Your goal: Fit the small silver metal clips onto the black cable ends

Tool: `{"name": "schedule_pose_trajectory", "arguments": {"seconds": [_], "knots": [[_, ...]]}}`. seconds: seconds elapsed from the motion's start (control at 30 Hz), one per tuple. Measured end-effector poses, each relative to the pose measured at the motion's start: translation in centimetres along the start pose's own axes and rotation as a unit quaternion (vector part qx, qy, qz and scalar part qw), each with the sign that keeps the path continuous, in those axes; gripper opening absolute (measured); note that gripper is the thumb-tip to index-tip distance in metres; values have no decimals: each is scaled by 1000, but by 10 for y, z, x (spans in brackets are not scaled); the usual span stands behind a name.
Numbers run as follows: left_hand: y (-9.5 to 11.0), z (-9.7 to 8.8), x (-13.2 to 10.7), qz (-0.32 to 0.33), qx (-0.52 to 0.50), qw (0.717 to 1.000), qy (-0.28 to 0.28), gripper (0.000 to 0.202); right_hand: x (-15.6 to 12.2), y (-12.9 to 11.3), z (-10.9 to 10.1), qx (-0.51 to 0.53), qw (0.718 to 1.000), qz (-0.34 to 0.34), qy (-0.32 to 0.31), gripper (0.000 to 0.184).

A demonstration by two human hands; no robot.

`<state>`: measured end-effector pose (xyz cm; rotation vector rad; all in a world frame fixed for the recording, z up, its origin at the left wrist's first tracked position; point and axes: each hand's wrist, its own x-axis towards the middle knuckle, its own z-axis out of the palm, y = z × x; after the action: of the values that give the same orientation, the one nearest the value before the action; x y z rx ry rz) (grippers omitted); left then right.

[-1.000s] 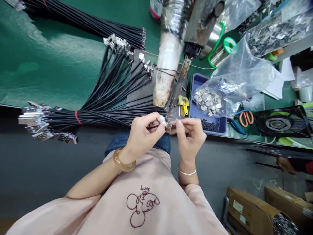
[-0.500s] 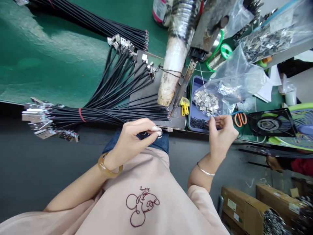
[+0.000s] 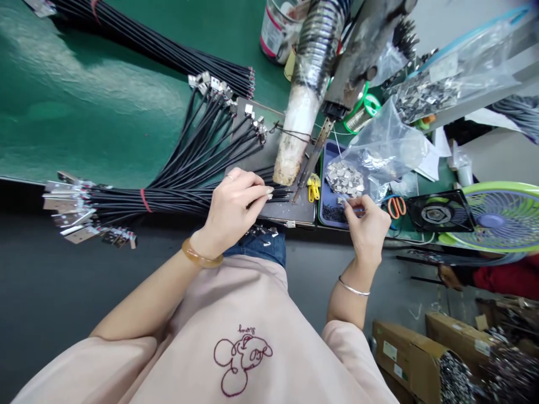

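Observation:
A bundle of black cables (image 3: 181,197) lies along the bench's front edge, held by a red band, with metal connectors (image 3: 69,205) at its left end. My left hand (image 3: 236,205) is over the bundle's right part, thumb and forefinger pinched at the bare cable ends; it appears to grip a black cable. My right hand (image 3: 367,227) is at the front of a blue tray (image 3: 328,151), fingertips pinched together; what they hold is too small to make out. Small metal housings (image 3: 345,177) and tiny black pieces (image 3: 334,213) lie in the tray.
A soldering iron (image 3: 314,157) and a wrapped duct (image 3: 297,123) hang over a dark plate (image 3: 290,211). Yellow snips (image 3: 313,188), orange scissors (image 3: 396,207), a solder spool (image 3: 362,113) and a black fan (image 3: 440,211) are around the tray. Another person's sleeve (image 3: 505,278) shows at right.
My left hand has moved up from above my lap to the cable ends on the bench. My right hand stays at the tray, its fingertips slightly further in over it.

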<state>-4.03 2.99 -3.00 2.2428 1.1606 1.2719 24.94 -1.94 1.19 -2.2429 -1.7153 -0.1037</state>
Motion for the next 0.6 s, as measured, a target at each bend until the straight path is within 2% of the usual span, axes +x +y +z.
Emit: {"name": "schedule_pose_trajectory", "arguments": {"seconds": [0.13,0.23,0.33,0.4,0.47,0.53,0.6], "knots": [[9,-8,0,41,-56,997,-15,17,5,-3,3,-13,1000,7,-8,14],[18,-9,0,88,-86,990,-63,17,14,-5,10,27,999,-16,-33,11],[22,-3,-3,104,-96,985,-102,21,21,-7,14,68,995,-41,-56,12],[22,1,-5,90,-101,986,-96,21,21,-10,14,76,995,-52,-49,14],[22,2,-8,56,-123,986,-94,19,15,-16,12,96,994,-47,-3,15],[22,1,-9,2,-161,981,-111,20,4,-26,9,173,983,-29,51,15],[23,-1,-8,-55,-201,969,-131,22,-13,-40,6,298,953,-7,63,17]]}}
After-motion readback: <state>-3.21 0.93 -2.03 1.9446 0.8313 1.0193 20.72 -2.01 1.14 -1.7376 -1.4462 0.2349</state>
